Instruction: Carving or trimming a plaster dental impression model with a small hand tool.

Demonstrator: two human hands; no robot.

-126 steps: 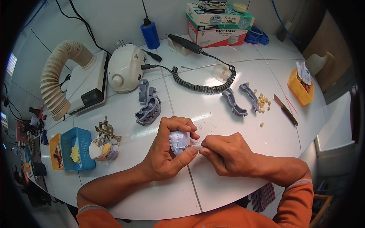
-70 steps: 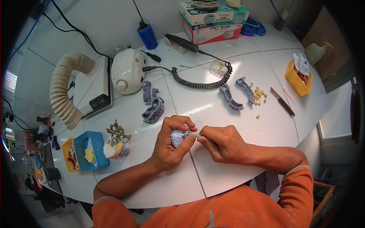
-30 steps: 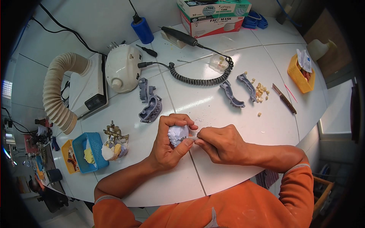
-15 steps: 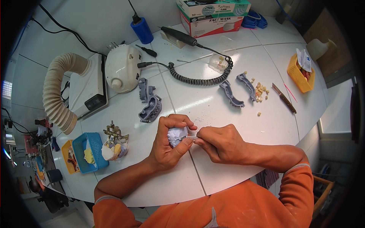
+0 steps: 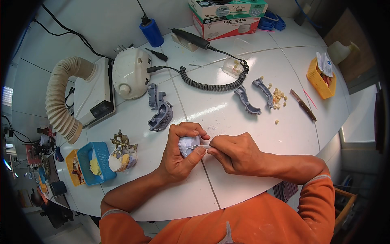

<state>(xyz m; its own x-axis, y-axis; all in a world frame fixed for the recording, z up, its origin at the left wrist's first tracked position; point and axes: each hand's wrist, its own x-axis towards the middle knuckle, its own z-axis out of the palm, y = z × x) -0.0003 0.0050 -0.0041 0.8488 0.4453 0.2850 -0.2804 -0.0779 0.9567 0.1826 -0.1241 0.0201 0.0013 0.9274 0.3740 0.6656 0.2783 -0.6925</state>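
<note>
Near the table's front edge, my left hand [image 5: 174,160] wraps round a pale lilac plaster dental cast [image 5: 187,145], its thumb along the lower right side. Close by on the right, my right hand [image 5: 239,153] is closed on a small slim tool [image 5: 205,147]. Only a short light-coloured length of it shows, its end at the cast's right edge by my left thumb; the rest is hidden in my fingers, so I cannot tell its exact kind. Fine crumbs lie on the tabletop just beyond my hands.
Beyond lie grey dental impression pieces [image 5: 161,116], two grey curved ones [image 5: 248,102], loose teeth [image 5: 278,97] and a knife [image 5: 304,107]. At left stand a white drill unit [image 5: 131,75], a ribbed hose [image 5: 61,91], a blue basket [image 5: 108,162] and a brass articulator [image 5: 124,142] with casts.
The cast and the tool's tip have shifted very slightly between my fingers. Both hands stay in the same place and keep their holds.
</note>
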